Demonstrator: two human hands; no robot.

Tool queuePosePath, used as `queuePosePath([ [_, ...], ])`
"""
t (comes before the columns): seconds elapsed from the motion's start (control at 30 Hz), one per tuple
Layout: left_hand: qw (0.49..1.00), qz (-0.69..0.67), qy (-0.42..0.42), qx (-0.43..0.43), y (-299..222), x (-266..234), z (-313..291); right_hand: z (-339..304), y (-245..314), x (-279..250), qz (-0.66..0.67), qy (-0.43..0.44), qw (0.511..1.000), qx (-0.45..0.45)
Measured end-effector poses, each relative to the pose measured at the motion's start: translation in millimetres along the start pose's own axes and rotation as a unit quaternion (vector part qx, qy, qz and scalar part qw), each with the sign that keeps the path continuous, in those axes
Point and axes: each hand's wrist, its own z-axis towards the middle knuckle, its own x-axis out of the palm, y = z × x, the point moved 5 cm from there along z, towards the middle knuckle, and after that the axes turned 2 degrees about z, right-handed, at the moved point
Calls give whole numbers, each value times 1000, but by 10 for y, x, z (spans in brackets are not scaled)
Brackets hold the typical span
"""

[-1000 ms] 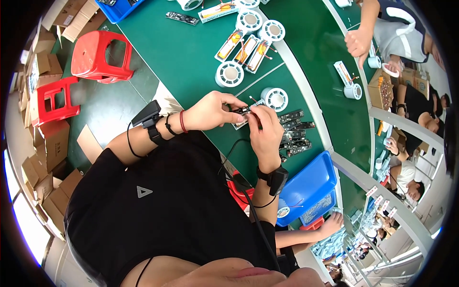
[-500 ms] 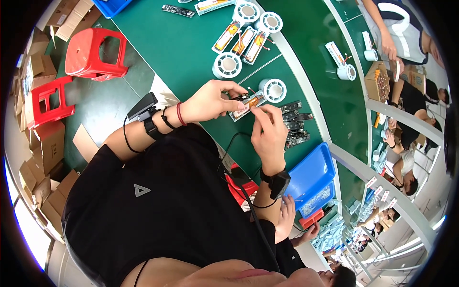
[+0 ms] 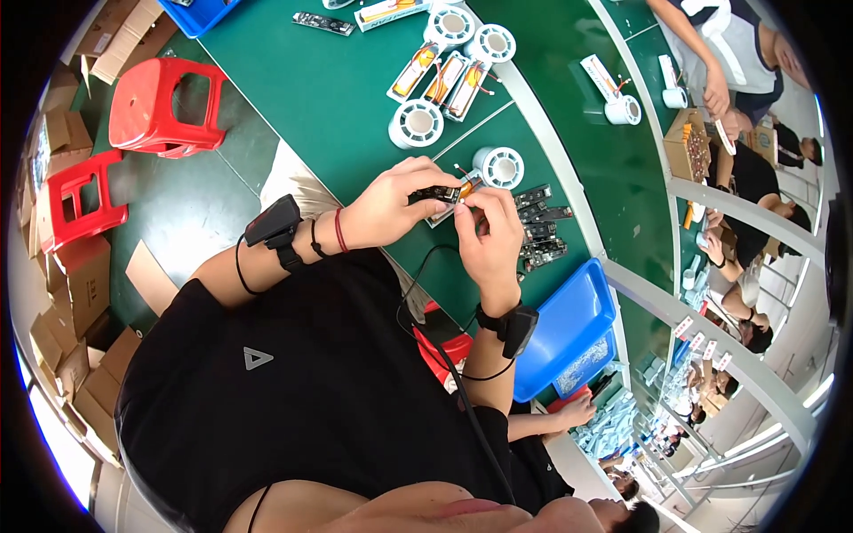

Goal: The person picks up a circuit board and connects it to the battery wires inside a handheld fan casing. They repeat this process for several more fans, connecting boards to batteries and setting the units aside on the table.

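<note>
Head view: The left hand (image 3: 400, 202) pinches a dark circuit board (image 3: 436, 193) between both hands, the right hand (image 3: 491, 238) fingering its end, grip unclear. A white fan (image 3: 499, 167) sits just beyond them.

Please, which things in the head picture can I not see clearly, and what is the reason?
In the head view:
- Dark circuit board: partly covered by the left hand holding it.
- Handle of the nearest white fan: largely hidden behind both hands.
- Whether the right hand pinches something: too small to tell at its fingertips.
- Blue tray, upper left: cut off by the top edge.
</note>
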Motion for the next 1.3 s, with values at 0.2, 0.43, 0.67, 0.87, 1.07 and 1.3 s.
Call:
queuePosePath([
  [0.2, 997, -71, 21, 19, 3, -12, 59, -11, -103, 29, 87, -25, 996, 4],
  [0.43, 992, -105, 62, -30, 47, -53, 141, 57, 146, -56, -113, -65, 980, -149],
  [0.67, 991, -93, 82, -44, 45, -104, 186, 49, 315, -73, -237, -36, 956, -168],
  [0.87, 989, -94, 98, -55, 47, -90, 203, 48, 309, -70, -260, -33, 948, -178],
  [1.07, 981, -143, 98, -83, 84, -87, 201, -28, 80, -34, 31, -36, 999, -25],
  [1.3, 978, -145, 114, -99, 124, -82, 199, -71, -145, 77, 157, -43, 987, 3],
])
